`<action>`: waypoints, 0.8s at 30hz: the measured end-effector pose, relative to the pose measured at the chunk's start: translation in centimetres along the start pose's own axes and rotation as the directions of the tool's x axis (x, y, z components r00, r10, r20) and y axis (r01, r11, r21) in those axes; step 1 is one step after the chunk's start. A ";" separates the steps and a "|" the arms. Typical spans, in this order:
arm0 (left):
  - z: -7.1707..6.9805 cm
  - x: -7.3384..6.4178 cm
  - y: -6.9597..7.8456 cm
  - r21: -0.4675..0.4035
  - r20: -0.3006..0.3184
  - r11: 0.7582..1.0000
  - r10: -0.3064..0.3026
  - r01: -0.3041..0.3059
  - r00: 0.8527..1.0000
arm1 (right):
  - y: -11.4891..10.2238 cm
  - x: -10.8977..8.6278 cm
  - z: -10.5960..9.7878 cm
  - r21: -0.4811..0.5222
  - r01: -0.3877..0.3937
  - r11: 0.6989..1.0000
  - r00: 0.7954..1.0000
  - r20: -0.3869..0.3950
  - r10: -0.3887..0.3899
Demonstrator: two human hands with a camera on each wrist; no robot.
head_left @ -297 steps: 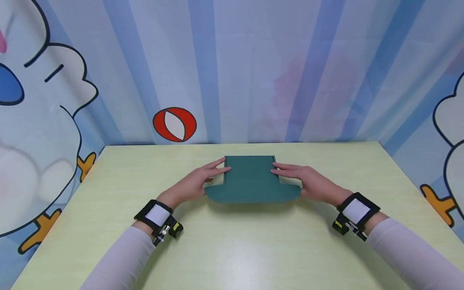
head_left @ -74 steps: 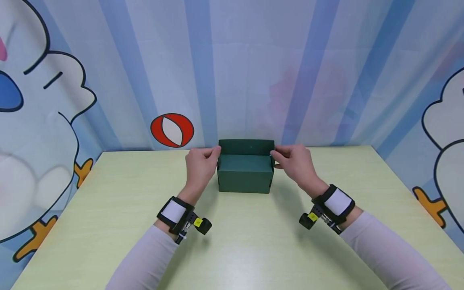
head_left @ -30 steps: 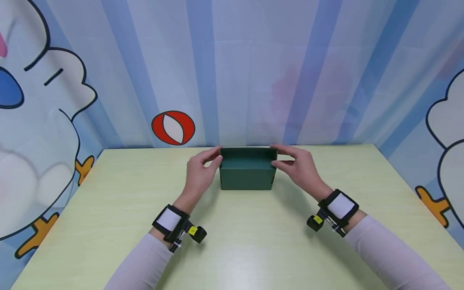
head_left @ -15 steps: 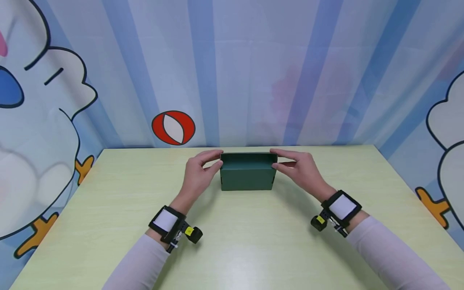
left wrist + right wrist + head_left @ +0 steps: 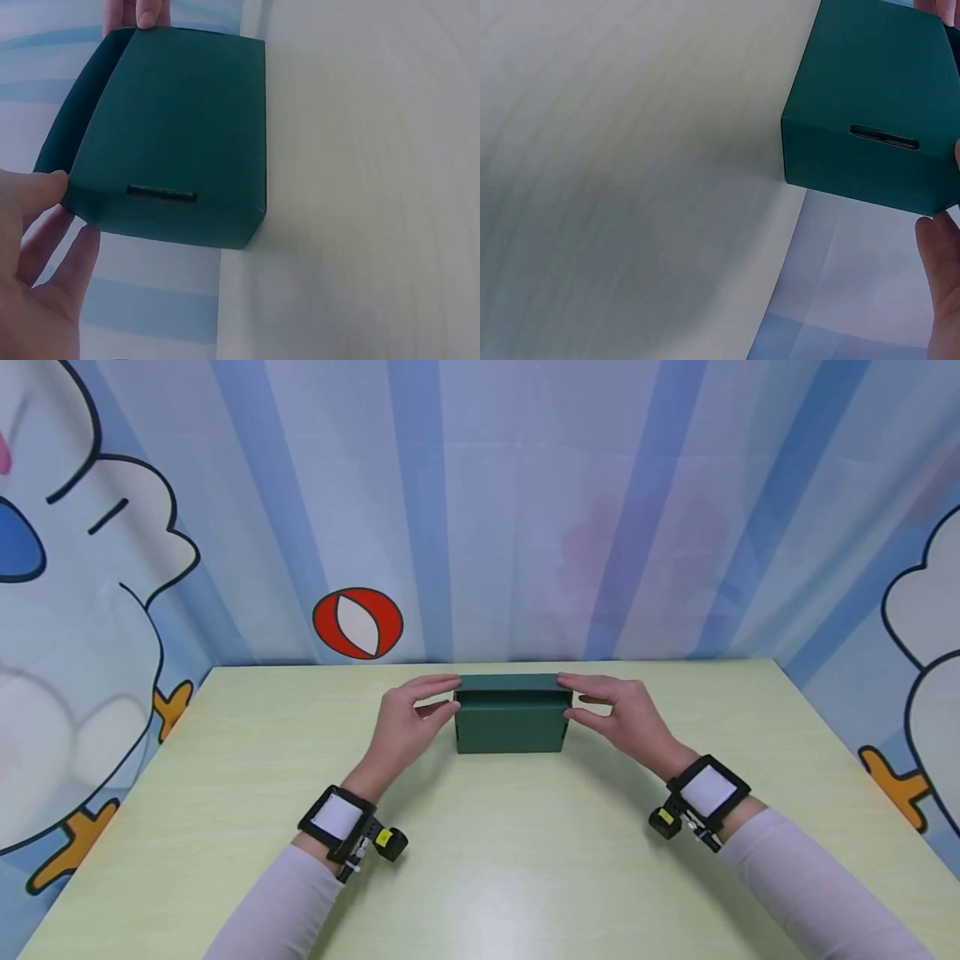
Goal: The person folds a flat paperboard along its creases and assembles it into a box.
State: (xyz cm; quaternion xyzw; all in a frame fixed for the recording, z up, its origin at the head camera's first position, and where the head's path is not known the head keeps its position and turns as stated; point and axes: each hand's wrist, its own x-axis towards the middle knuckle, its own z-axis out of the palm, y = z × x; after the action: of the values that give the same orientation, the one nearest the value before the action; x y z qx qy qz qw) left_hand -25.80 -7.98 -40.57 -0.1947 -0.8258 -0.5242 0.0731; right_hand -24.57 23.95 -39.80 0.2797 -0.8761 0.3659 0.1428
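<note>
A small dark green cardboard box [image 5: 510,732] stands near the table's far edge, its lid [image 5: 508,682] tilted forward with a dark gap under it. At the left end, my left hand [image 5: 401,722] grips it, fingers on the lid's corner and thumb at the front panel's upper corner. My right hand [image 5: 637,720] holds the right end likewise. Up close in the left wrist view, the box [image 5: 184,112] has a narrow slot [image 5: 161,194] in its side. A matching slot [image 5: 885,138] shows in the right wrist view. The box's inside is hidden.
The pale wooden table [image 5: 495,860] spreads out in front of the box. Behind it hangs a striped blue curtain [image 5: 517,527] with cartoon prints, among them a red and white ball [image 5: 358,623].
The flat green sheet of earlier stands folded up as a box. Over the last second its lid has swung forward and down, and both hands have moved slightly with it.
</note>
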 end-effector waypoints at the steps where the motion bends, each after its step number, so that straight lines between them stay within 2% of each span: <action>1: -0.1 0.0 -0.1 0.013 0.008 1.000 0.012 -0.012 1.000 | 0.0 0.0 0.0 -0.017 0.015 1.000 1.000 -0.006 -0.015; 5: -0.3 0.0 -0.3 0.066 0.043 0.995 0.074 -0.077 0.996 | 0.2 -0.2 0.2 -0.088 0.060 0.994 0.998 -0.027 -0.062; 10: -0.5 0.0 -0.4 0.136 0.068 0.979 0.142 -0.150 0.988 | 0.4 -0.3 0.4 -0.124 0.103 0.987 0.994 -0.034 -0.108; 17: -0.7 0.1 -0.6 0.286 0.069 0.924 0.246 -0.255 0.967 | 0.4 -0.4 0.5 -0.186 0.151 0.971 0.987 -0.021 -0.157; 24: -0.7 0.1 -0.7 0.327 0.090 0.897 0.282 -0.296 0.955 | 0.5 -0.4 0.7 -0.264 0.236 0.935 0.968 -0.017 -0.249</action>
State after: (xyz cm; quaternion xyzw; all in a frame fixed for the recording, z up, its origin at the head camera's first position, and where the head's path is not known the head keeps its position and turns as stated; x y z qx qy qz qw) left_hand -26.28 -8.85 -40.80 -0.3101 -0.8665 -0.3543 0.1655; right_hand -24.59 23.93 -40.76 0.3554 -0.8713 0.2345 0.2440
